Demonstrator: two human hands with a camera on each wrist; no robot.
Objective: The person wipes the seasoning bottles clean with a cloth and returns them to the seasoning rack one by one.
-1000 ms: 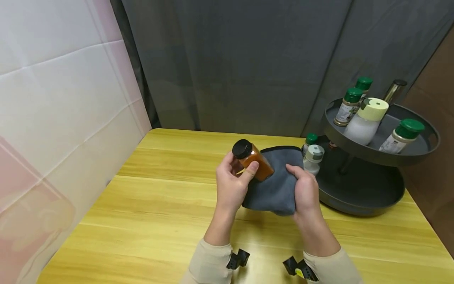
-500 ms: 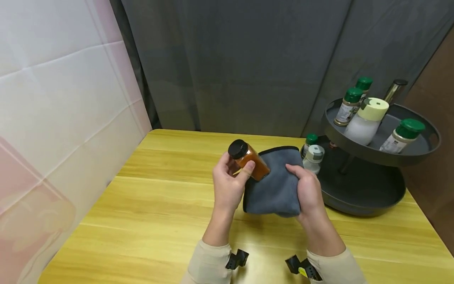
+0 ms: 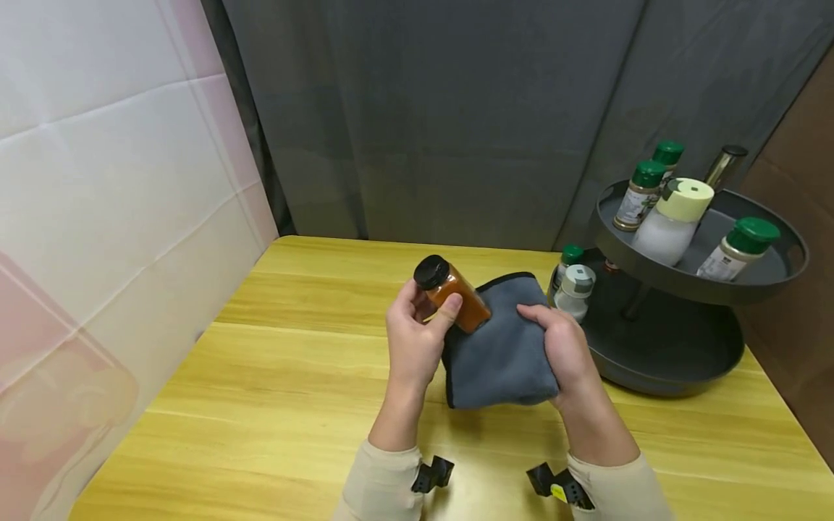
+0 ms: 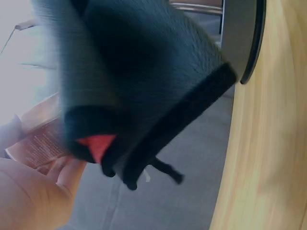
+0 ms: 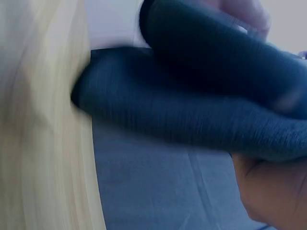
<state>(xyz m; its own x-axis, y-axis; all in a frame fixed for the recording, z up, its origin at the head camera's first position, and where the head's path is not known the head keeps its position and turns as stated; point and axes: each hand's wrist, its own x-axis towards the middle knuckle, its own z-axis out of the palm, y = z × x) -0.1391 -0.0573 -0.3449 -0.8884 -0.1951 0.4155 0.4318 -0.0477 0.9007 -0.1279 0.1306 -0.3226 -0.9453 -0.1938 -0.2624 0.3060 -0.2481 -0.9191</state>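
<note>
In the head view my left hand (image 3: 413, 340) grips a clear spice bottle (image 3: 464, 300) with a black cap and orange-red powder, tilted with its cap to the upper left. My right hand (image 3: 568, 351) holds a folded grey cloth (image 3: 502, 354) with black edging, thumb on top and fingers hidden beneath. The bottle's base overlaps the cloth's upper left part. In the left wrist view the cloth (image 4: 153, 81) hangs in front of the labelled bottle (image 4: 41, 141). The cloth (image 5: 192, 110) fills much of the right wrist view, blurred.
A dark two-tier turntable rack (image 3: 664, 354) stands at the right. Its upper tray carries several green-capped jars (image 3: 739, 250) and a white shaker with a pale yellow lid (image 3: 674, 221). Small jars (image 3: 575, 293) stand on the lower tray, close behind my right hand. A grey curtain (image 3: 423, 145) backs the table (image 3: 260, 405).
My left hand has shifted slightly left with the bottle. The cloth has turned and its lower edge has dropped a little, with my right hand still holding it.
</note>
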